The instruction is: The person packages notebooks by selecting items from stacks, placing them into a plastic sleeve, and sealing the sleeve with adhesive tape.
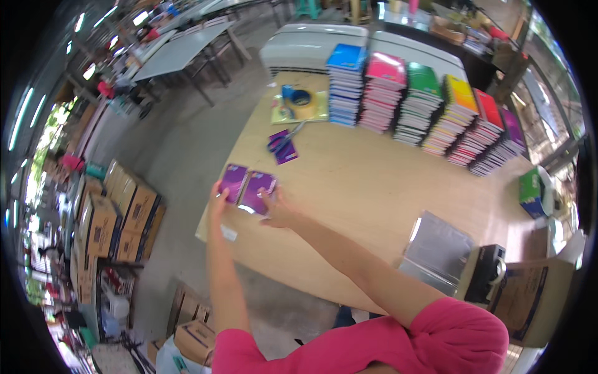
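1. At the left part of a pale tabletop (349,193), side by side between two bare hands: a left purple notebook (232,181) and a right purple notebook (256,193), narrow strip between; flat on the wood or slightly raised, impossible to tell.
2. Long axes nearly parallel, running from the near side to the far side, far ends leaning slightly right; bright glare along the near edge of the right-hand one.
3. At the outer edge of the left notebook, the left hand (216,199), fingers bent close; firmness of grip impossible to tell.
4. Over the right notebook's outer edge, the right hand (280,210), fingers partly spread, one fingertip on the cover, partly hiding it.
5. Just nearer the table's edge, a small white slip (228,233), beside the left forearm.
6. Farther off, scissors (277,146) across purple cards (287,153); beyond, a blue tape roll (301,97) on a yellow packet (321,106).
7. Along the far side, in a row, tall notebook stacks (398,115): blue, pink, green, yellow, red, purple.
8. Across the near tabletop, the right forearm; to its right, clear plastic sheets (439,246), a black device (486,272) and a cardboard box (520,299).
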### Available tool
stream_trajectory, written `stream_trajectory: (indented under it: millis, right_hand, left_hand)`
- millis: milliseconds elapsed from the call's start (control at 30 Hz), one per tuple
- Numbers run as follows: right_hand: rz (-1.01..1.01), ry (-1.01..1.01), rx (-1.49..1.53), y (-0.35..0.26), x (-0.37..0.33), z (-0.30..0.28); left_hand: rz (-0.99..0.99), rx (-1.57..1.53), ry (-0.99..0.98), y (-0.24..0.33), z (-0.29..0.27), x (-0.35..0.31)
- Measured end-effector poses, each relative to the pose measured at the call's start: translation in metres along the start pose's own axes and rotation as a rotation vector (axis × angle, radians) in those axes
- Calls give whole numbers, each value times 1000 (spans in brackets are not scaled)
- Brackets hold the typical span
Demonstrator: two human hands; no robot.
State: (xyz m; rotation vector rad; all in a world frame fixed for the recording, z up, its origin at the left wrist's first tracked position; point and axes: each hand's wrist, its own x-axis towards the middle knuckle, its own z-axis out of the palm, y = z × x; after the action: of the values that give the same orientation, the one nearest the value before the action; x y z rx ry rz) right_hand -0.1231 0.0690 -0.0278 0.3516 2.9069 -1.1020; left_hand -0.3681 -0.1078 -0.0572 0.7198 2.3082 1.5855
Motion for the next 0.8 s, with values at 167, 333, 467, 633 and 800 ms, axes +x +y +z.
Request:
stream_trajectory:
  millis: [167, 333, 467, 633, 800]
  right_hand:
    - [-88, 58, 226, 65, -51, -94]
    - [-26, -176, -86, 69, -114, -244]
    - [-18, -18, -212, 74, -123, -334]
    - [238, 643, -226, 122, -89, -418]
    - [489, 553, -292, 158, -29, -486]
  left_hand:
    - [287, 570, 300, 95, 102, 18]
    - [630, 280, 108, 247, 212, 99]
    - [592, 321, 94, 326, 303, 175]
    - [253, 742, 103, 370, 371, 231]
    - [267, 197, -115, 376, 348, 239]
